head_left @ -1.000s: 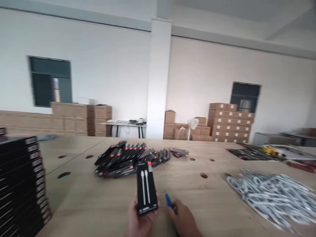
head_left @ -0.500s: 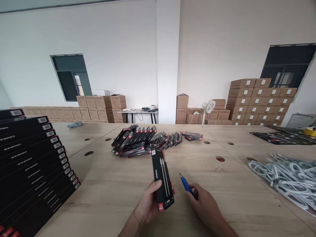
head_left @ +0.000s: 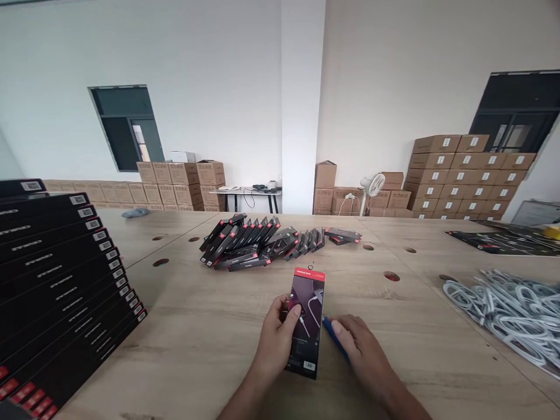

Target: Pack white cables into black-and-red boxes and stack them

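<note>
My left hand (head_left: pixel 280 329) is closed round a slim black cable box (head_left: pixel 307 344), thumb across its front and fingers behind. The box is tilted upright above the table, a printed face with a white cable picture and a red top band towards me. My right hand (head_left: pixel 361 350) grips a blue utility knife (head_left: pixel 336 337); its front end is at the right edge of the box, and the tip is hard to make out. Beyond the hands lies a loose pile of similar black boxes (head_left: pixel 240 242).
A tall stack of black boxes (head_left: pixel 65 286) stands at the left. Coiled white cables (head_left: pixel 503 315) lie at the right, with dark printed sheets (head_left: pixel 499 240) behind them. Round holes (head_left: pixel 391 276) pierce the wooden table (head_left: pixel 196 326). Cartons (head_left: pixel 464 175) and a fan (head_left: pixel 371 185) stand beyond.
My left hand has turned the box from its side with two cable pictures to the red-banded face, moving it slightly right. The knife is now closer to the box's edge.
</note>
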{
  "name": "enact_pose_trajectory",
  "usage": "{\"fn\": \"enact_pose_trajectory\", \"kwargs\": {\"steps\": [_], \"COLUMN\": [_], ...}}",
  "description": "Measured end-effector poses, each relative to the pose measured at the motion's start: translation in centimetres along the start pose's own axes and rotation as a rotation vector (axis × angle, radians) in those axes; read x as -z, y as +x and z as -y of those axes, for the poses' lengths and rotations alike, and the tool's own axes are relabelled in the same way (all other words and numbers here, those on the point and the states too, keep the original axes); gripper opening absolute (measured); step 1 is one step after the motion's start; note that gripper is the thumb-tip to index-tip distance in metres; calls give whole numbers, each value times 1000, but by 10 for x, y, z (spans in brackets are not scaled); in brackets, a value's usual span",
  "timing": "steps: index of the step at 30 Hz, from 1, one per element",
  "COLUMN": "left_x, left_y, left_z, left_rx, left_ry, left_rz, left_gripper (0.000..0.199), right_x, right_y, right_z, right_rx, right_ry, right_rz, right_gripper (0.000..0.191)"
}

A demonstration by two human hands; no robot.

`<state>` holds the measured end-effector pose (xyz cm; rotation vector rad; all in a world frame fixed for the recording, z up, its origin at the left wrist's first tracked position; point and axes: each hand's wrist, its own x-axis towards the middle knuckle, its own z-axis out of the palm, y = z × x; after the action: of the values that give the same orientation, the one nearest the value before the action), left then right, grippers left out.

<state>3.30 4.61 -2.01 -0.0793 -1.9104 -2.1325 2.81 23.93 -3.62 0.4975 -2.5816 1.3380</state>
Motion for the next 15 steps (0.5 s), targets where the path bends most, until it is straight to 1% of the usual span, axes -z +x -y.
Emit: {"fn": "enact_pose_trajectory", "kwargs": {"steps": [3, 5, 6, 8, 10, 11, 12, 13, 15], "left_x": [-3, -7, -9, -13, -18, -20, -21, -21, -18], "left_y": [-2, -7, -10, -17, -24, -27, -30, -31, -32], "left_z": [1, 0, -2, -9, -18, -23, -28, -32, -38], "left_rx": [-15, -32, -46, -88, -140, -164, -178, -182, -185], "left_ry": [-11, 9, 26, 55, 67, 68, 69, 73, 103], "left_rz": [23, 0, -30, -85, -88, -86, -96, -125, -207], "left_gripper": [44, 47, 53, 77, 100, 106, 106, 101, 83], "right_x": [-11, -20, -24, -30, -34, -37, -38, -40, -42], "right_y": [-4, -8, -9, -12, -15, -16, -18, -19, -21], "right_z": [7, 10, 10, 11, 12, 13, 14, 15, 15], "right_rx": [60, 76, 92, 185, 365, 455, 523, 562, 569], "right_ry": [173, 179, 145, 9, -157, -221, -265, -285, -239], "right_rz": [133, 153, 119, -21, -182, -247, -291, -307, -271], "right_gripper": [35, 20, 14, 10, 10, 9, 8, 8, 12]}}
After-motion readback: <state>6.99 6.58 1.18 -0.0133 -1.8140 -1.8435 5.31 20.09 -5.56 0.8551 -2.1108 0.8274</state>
